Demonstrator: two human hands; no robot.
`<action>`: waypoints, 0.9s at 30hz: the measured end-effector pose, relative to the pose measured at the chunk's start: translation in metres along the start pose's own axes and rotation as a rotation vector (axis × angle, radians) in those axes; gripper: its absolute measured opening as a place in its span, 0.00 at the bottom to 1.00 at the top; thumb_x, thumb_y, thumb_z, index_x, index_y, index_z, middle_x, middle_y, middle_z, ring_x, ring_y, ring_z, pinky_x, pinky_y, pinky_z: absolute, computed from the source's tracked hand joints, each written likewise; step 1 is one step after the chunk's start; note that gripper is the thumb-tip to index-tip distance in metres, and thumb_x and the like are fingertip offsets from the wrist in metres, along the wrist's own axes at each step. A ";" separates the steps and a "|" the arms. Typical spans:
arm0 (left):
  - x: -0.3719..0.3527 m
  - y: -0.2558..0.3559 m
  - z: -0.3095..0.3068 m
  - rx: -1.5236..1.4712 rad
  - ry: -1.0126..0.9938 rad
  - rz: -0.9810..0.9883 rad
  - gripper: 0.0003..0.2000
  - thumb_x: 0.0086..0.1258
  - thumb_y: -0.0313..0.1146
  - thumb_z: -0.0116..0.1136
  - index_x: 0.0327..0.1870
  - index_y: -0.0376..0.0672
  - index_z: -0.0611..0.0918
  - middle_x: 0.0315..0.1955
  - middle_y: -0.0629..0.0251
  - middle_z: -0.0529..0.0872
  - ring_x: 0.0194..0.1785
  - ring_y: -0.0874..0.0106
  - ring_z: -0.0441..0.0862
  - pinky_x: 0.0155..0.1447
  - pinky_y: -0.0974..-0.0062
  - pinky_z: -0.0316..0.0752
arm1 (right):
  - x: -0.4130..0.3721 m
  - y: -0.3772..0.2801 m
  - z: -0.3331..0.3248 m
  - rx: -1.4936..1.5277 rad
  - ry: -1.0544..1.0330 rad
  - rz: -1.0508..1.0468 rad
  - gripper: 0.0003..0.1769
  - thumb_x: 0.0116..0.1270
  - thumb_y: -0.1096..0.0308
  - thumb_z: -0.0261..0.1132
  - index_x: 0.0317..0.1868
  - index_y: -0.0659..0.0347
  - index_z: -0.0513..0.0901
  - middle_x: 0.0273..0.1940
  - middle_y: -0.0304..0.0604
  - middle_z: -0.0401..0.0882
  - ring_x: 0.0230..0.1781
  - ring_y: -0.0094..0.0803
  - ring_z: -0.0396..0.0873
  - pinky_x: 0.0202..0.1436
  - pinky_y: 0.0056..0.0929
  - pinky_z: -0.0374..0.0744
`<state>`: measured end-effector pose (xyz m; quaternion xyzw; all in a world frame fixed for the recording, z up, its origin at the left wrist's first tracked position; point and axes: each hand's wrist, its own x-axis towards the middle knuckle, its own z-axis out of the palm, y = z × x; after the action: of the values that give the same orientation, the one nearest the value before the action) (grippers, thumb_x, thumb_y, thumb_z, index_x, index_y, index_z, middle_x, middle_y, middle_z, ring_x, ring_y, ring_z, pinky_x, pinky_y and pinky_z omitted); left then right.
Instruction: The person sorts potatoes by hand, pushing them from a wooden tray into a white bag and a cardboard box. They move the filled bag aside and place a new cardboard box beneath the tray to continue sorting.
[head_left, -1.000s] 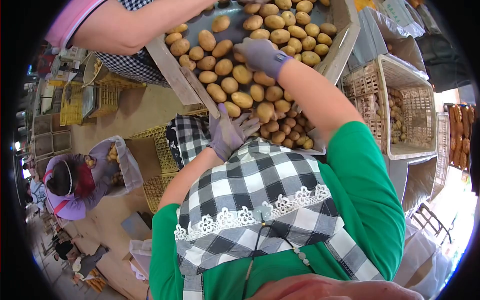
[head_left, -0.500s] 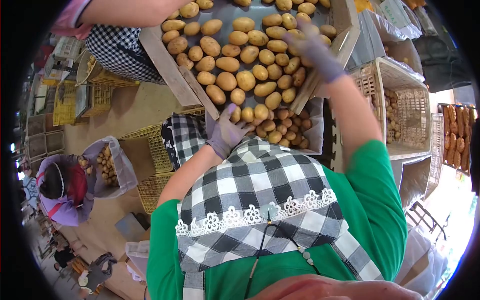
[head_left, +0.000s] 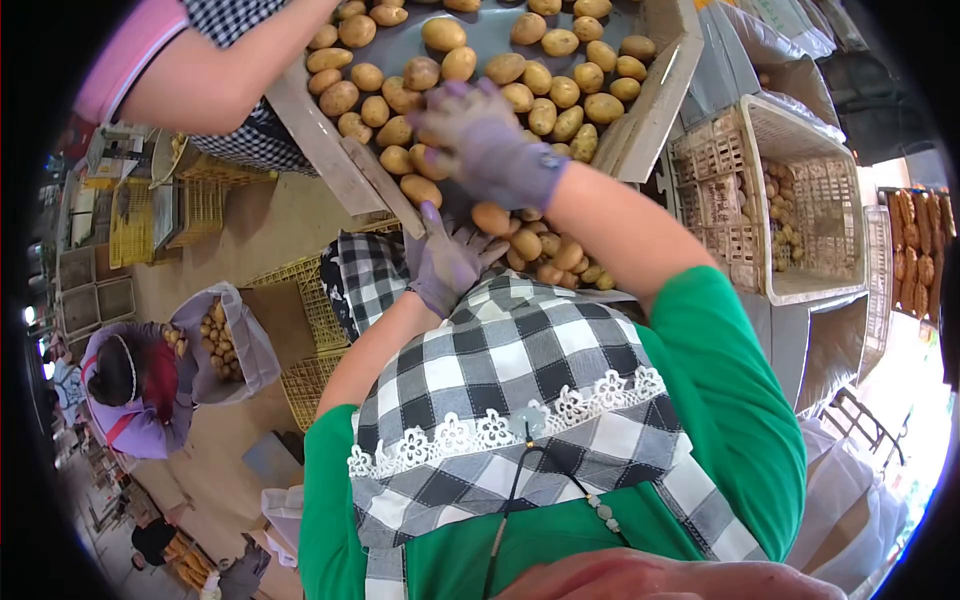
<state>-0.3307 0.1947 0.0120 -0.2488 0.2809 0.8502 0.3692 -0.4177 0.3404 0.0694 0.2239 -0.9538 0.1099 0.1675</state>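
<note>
Yellow-brown potatoes (head_left: 564, 92) lie spread over a grey sorting tray (head_left: 500, 32) with wooden sides. Over its lower middle is my right hand (head_left: 490, 145), in a purple-grey glove, fingers spread and touching potatoes. My left hand (head_left: 445, 265), gloved alike, rests at the tray's open lower end with fingers apart, close to a potato (head_left: 420, 190) at the left board. Below that opening, more potatoes (head_left: 540, 245) are heaped in a lined container, partly hidden by my apron.
At upper left a co-worker's bare arm (head_left: 215, 75) reaches over the tray. A plastic crate (head_left: 760, 290) with potatoes stands on the right. Yellow crates (head_left: 315, 375) sit at left, near another person (head_left: 135, 390) beside a lined box (head_left: 262, 360) of potatoes.
My right hand has swept from the tray's right side to its lower middle. Potatoes near the opening have thinned out, while my left hand stays at the lower end.
</note>
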 end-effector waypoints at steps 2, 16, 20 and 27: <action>-0.003 0.001 0.003 0.045 0.022 0.015 0.47 0.60 0.74 0.42 0.72 0.47 0.54 0.71 0.55 0.56 0.72 0.50 0.56 0.69 0.34 0.54 | -0.024 -0.013 0.038 -0.083 0.059 -0.153 0.27 0.61 0.47 0.61 0.60 0.43 0.74 0.63 0.37 0.69 0.70 0.43 0.60 0.68 0.62 0.58; 0.007 0.005 0.004 -0.221 -0.040 -0.161 0.53 0.57 0.75 0.48 0.73 0.43 0.48 0.72 0.51 0.52 0.74 0.51 0.51 0.73 0.44 0.53 | -0.017 0.039 0.008 0.013 -0.119 0.787 0.49 0.60 0.38 0.59 0.74 0.55 0.52 0.73 0.60 0.45 0.71 0.74 0.44 0.63 0.79 0.51; 0.011 0.016 0.016 -0.302 -0.141 -0.191 0.52 0.58 0.76 0.42 0.74 0.43 0.50 0.73 0.54 0.51 0.75 0.55 0.50 0.75 0.53 0.54 | -0.066 -0.018 0.002 0.060 -0.251 0.340 0.38 0.64 0.53 0.59 0.72 0.53 0.59 0.73 0.61 0.47 0.73 0.60 0.48 0.69 0.68 0.50; 0.025 0.022 0.048 -0.043 -0.185 0.002 0.48 0.61 0.71 0.46 0.73 0.45 0.52 0.71 0.45 0.52 0.72 0.38 0.49 0.70 0.35 0.55 | -0.203 0.003 -0.024 0.547 -0.164 -0.052 0.24 0.62 0.64 0.62 0.60 0.55 0.74 0.58 0.50 0.75 0.61 0.46 0.72 0.64 0.40 0.70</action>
<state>-0.3734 0.2262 0.0369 -0.1769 0.2275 0.8758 0.3872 -0.2414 0.4294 0.0164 0.2934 -0.8930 0.3403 0.0262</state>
